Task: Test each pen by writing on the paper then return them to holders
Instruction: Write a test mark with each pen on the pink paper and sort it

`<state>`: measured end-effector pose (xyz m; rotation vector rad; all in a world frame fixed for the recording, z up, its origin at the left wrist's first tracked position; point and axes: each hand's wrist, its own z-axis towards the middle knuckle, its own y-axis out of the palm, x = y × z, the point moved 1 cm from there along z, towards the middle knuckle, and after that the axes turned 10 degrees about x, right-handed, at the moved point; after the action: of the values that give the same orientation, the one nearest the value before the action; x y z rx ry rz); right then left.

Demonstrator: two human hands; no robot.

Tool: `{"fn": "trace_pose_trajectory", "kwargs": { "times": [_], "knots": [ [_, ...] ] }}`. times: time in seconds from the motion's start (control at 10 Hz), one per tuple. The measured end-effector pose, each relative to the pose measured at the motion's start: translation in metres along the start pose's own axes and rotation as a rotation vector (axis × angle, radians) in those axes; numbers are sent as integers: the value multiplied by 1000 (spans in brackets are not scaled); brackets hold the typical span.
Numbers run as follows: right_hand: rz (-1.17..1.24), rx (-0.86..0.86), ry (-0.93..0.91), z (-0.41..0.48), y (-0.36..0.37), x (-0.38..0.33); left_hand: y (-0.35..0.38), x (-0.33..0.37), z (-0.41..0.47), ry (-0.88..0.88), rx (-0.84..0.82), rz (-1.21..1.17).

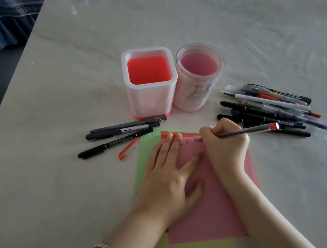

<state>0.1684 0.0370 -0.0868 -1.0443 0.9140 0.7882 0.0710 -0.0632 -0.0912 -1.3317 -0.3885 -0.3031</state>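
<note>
With the right hand (226, 147) clamping its fingers (208, 133) on the red-ended pen (246, 131), tip on the pink paper (216, 210) near its top edge, and the left hand (165, 181) pinning that sheet with straight fingers, I fear the paper sliding on the table (52, 96) and smearing the stroke if the press eases.

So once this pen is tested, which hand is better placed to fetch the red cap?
Left, probably. The left hand lies flat on the pink paper, holding nothing, with the cap on the table on that side. The right hand grips the pen.
</note>
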Motion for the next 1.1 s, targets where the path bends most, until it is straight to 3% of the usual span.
{"fn": "trace_pose_trajectory", "kwargs": {
  "times": [1.1],
  "knots": [
    [16,-44,12,-1,0,-2,0,0,-1,-1,3,-1]
  ]
}}
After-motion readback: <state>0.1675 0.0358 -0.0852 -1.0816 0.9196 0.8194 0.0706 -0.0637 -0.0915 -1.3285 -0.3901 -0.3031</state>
